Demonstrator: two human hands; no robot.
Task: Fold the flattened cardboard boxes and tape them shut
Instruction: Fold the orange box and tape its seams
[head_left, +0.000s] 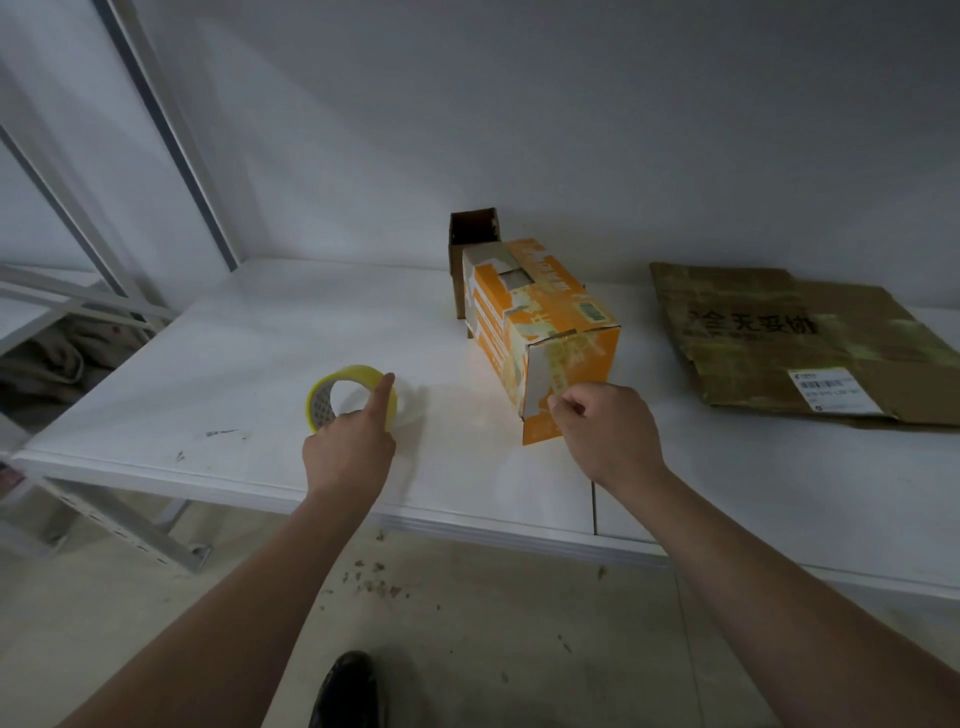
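An orange and white cardboard box (540, 322) lies folded on the white table (249, 353), its near end face toward me. My right hand (605, 431) has curled fingers pressed against that end face, where a strip of clear tape runs down. My left hand (348, 441) grips a yellowish roll of tape (332, 395) standing on edge on the table, with the index finger stretched over its top. A flattened brown cardboard box (800, 338) with black characters and a white label lies at the right.
A small dark brown open box (470, 244) stands behind the orange one by the wall. A metal shelf frame (104, 519) and clutter sit at the left. The floor below holds scraps, and a dark shoe (345, 691) shows at the bottom.
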